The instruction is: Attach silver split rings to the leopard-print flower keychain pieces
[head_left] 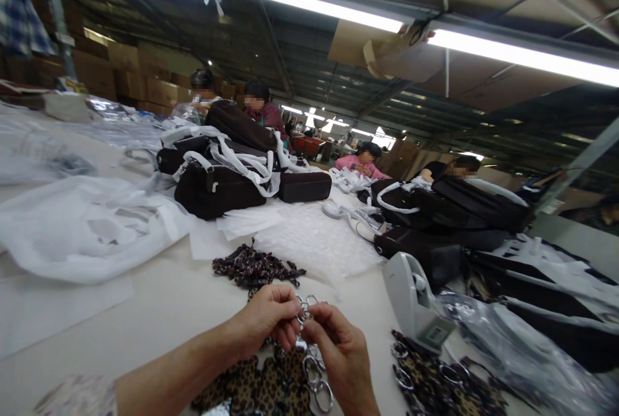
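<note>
Silver rings (304, 306), lower centre, are apparently being adjusted, your left hand (271, 316) and right hand (342, 346) pinching them, likely needing steadiness next.

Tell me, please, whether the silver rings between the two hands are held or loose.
Held: the left hand and right hand meet at the rings, fingertips pinching them.

A single camera worn on the person's head looks forward and down across a pale tabletop (159, 300), the left hand (271, 314) and right hand (342, 346) close to the lens at lower center. The wide view leans, ceiling lights (314, 4) sloping down to the right, and reaches beyond dark bags (220, 191) to distant boxes (159, 91).
</note>
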`<state>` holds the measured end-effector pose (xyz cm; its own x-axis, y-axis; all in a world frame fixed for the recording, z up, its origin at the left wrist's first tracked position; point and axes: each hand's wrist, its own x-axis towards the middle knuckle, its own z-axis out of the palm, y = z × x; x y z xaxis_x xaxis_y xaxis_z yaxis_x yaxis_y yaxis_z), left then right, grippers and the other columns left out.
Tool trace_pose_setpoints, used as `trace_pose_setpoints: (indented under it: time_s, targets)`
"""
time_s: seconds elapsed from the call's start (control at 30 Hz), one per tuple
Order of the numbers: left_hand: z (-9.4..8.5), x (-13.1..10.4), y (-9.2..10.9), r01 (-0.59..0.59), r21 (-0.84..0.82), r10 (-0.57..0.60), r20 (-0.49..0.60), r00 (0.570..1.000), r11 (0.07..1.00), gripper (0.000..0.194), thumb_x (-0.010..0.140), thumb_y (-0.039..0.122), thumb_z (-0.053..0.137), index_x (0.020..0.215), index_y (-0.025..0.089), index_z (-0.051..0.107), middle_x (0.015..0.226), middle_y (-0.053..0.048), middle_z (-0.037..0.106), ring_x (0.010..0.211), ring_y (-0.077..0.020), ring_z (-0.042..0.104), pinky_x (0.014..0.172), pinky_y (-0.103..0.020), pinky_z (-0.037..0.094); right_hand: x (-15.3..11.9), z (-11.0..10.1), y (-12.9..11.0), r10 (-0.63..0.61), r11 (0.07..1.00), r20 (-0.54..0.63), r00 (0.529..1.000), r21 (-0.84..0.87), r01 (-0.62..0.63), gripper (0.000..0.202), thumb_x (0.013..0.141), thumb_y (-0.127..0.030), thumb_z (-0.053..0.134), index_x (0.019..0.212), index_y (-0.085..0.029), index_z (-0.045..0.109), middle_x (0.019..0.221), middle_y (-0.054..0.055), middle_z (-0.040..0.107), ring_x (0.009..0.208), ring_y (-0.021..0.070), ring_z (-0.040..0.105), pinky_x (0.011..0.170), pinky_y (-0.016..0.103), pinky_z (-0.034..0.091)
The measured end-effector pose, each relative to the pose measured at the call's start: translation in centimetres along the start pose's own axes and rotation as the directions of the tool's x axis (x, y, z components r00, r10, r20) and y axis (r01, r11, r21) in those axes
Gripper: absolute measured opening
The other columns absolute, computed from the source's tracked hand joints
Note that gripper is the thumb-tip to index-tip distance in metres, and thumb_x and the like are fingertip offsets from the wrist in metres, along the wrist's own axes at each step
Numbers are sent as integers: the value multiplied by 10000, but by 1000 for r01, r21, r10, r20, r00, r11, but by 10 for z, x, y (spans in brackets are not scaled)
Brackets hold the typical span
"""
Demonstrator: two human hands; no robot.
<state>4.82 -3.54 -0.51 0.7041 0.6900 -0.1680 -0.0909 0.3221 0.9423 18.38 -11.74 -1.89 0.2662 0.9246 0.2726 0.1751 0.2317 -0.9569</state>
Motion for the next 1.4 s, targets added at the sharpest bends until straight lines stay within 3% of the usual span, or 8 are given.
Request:
trace_pose_setpoints:
  time_s: [0.13,0.2,0.33,0.47,0.7,0.83,1.17,1.4]
  targets:
    - [-15,2,11,25,132,-41,123,992,991,313,679,437,670,709,148,555,609,-26,640,472,-107,576,442,-200,456,1,-7,-2,89,990,-6,996,113,-88,169,729,-337,758,781,-181,718,641,9,686,563,146,603,551,242,514]
    - [-28,6,20,-44,339,15,89,996,940,237,735,383,594,740,146,581,636,-23,642,508,-124,598,481,-223,482,2,-14,-4,147,971,-28,989,195,-139,227,690,-365,796,786,-176,715,633,5,678,545,141,607,538,246,523]
    - [-45,17,36,-153,787,263,-12,965,597,201,789,195,450,792,150,646,619,-8,634,563,-133,608,563,-223,472,6,-29,-9,173,965,-93,981,217,-149,289,647,-384,833,789,-166,709,595,-9,659,539,136,618,535,241,528]
    - [-31,34,35,-157,945,236,89,968,288,256,804,138,454,750,139,704,725,-77,706,734,-194,656,737,-279,474,8,-34,-7,181,964,-90,979,214,-158,325,616,-398,851,781,-160,705,588,-14,657,531,134,621,529,242,530]
    - [-9,46,25,-80,992,74,73,995,95,121,714,234,669,782,146,719,878,-144,722,896,-301,655,800,-347,478,8,-42,-4,162,969,-132,978,211,-132,337,619,-411,850,796,-170,696,578,-22,661,541,132,626,540,237,536]
    - [-11,32,19,-20,998,51,17,999,54,360,615,331,774,928,178,684,1018,-124,695,983,-329,621,825,-377,477,9,-42,-5,170,968,-113,979,203,-144,339,618,-412,851,792,-165,697,579,-17,663,544,134,625,547,244,542]
    - [-4,39,9,70,991,84,-80,993,115,207,673,297,628,829,169,676,894,-130,703,903,-324,648,771,-379,486,10,-41,-3,193,963,-95,977,210,-170,348,602,-417,860,782,-163,705,591,-10,667,541,134,624,544,249,549]
    - [-13,34,16,-128,974,230,83,970,186,156,739,141,547,800,182,686,891,-80,695,924,-247,634,828,-319,462,11,-40,-4,201,961,-85,976,211,-180,349,604,-428,856,769,-160,705,585,-14,653,536,123,607,538,237,540]
